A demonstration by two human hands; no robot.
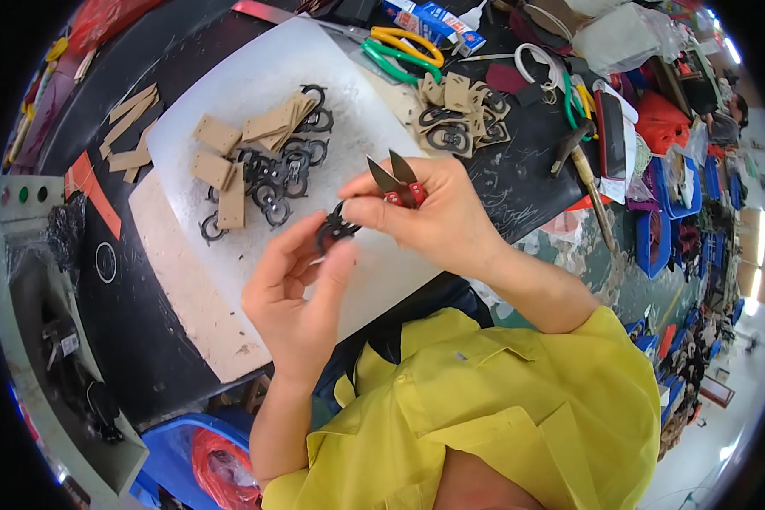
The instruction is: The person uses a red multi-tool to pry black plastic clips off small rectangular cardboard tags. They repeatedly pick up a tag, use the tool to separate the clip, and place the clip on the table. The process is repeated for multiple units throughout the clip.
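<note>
My left hand [296, 297] pinches a small black ring-shaped part [331, 231] between fingertips and thumb. In my right hand [442, 208] are small thread snips [399, 183] with red handles, their two blades apart and pointing away from me. The thumb and forefinger of that hand also meet the black part; its far side is hidden by the fingers. Both hands hover over a white sheet [374, 293]. Farther off on the sheet lie a heap of black ring-shaped parts [272, 174] and several tan punched pieces [217, 136], some overlapping.
Tan pieces with black rings [455, 119] lie at the far right of the sheet. Beyond are yellow- and green-handled scissors [399, 55]. A hammer [582, 161] lies at the table's right edge. Tan strips [132, 127] are at left; a blue bin [174, 450] stands below.
</note>
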